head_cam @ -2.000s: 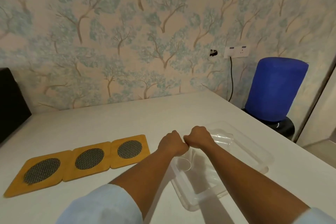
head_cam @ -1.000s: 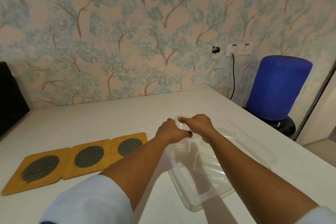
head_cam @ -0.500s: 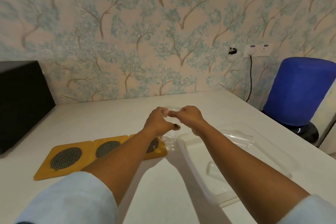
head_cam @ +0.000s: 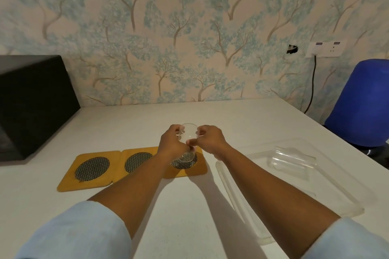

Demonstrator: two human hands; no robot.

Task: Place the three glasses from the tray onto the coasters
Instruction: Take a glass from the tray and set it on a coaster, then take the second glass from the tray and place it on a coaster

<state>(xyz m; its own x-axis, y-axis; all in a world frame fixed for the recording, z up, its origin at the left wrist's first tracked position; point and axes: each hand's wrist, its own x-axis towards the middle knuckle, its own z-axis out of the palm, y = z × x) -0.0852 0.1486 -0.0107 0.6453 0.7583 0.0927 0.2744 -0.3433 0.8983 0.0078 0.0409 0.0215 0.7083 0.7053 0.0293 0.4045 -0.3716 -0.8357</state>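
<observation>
A clear glass point(head_cam: 188, 135) stands upright over the right coaster point(head_cam: 197, 169), its base at or just above the mesh disc. My left hand point(head_cam: 171, 144) and my right hand point(head_cam: 210, 140) both grip it near the rim from either side. Two more yellow coasters with dark mesh discs, the middle coaster point(head_cam: 137, 161) and the left coaster point(head_cam: 92, 168), lie bare in a row to the left. The clear plastic tray point(head_cam: 345, 195) sits at the right, with a clear glass point(head_cam: 292, 159) lying on its side at its far end. A third glass is hard to make out.
A black box point(head_cam: 31, 103) stands at the table's left rear. A blue cylinder point(head_cam: 362, 101) on a dark base sits beyond the table's right edge, below a wall socket with a cable point(head_cam: 312, 84). The white table point(head_cam: 189, 206) meets the patterned wall behind.
Both hands lifted one glass out of the tray and carried it left to the right coaster. The view turned left, bringing the black box into sight.
</observation>
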